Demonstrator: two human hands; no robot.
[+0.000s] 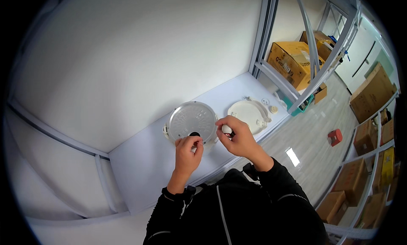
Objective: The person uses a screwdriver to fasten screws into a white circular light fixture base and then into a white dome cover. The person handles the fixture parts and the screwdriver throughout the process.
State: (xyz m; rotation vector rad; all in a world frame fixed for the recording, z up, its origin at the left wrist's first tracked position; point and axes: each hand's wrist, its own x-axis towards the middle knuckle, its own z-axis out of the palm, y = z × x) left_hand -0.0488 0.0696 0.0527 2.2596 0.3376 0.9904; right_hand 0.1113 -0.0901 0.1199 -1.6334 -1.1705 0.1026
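Observation:
My left hand (188, 154) is closed in a pinch over the near rim of a round silver metal disc (193, 115). A small black round piece (194, 134) shows at its fingertips, and whether the fingers grip it cannot be made out. The disc sits on a white round appliance body with a side lug (165, 129). My right hand (241, 140) is just right of the disc, its fingers curled round a small white rounded piece (227, 129). Right of that lies a white round plastic cover (248, 113), open side up.
Small loose parts, among them a cream round cap (274, 109) and a clear ring (265, 101), lie beyond the cover. The white table (142, 168) meets a wall behind. Metal posts (260, 37), cartons (292, 62) and a red object (335, 137) on the floor are to the right.

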